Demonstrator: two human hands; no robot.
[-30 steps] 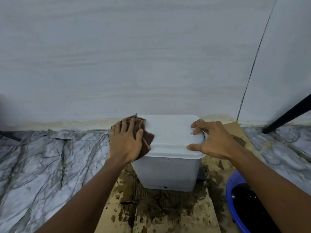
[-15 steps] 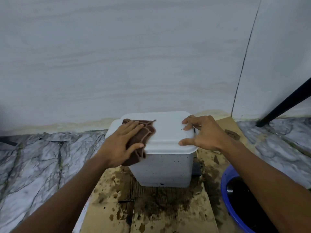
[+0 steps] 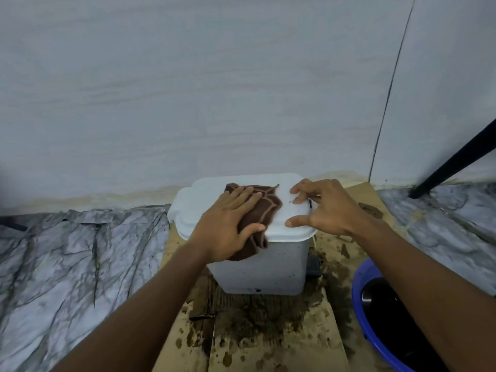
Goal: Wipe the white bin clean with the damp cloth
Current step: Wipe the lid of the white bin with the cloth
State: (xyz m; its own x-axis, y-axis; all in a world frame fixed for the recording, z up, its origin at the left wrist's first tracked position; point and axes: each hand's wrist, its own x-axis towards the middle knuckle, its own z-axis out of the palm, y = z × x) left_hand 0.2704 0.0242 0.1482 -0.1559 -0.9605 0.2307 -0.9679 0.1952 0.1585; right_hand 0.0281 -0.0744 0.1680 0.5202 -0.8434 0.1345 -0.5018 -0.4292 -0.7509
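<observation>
A pale wall (image 3: 214,89) filled the back of the scene, meeting a marble-patterned floor (image 3: 67,251) along a yellowed seam. On the floor lay a sheet of cardboard (image 3: 268,345), soaked and blotched with dark brown stains. A blue basin (image 3: 359,304) of dark water sat at its right edge, and a black pole (image 3: 456,162) slanted down to the floor in the far right corner. The white bin (image 3: 268,269) stood upright on the cardboard near the wall, its lid (image 3: 204,202) closed and its front wall dotted with small dark specks. The left hand (image 3: 225,229) lay flat on the lid, fingers straight, pressing the brown cloth (image 3: 264,208) down onto it with the thumb across the cloth's near side. One end of the cloth hung over the lid's front rim. The right hand (image 3: 327,208) braced the lid's right side with spread, arched fingers, their tips on the top and the thumb at the front edge, holding nothing. The two hands were close but apart.
</observation>
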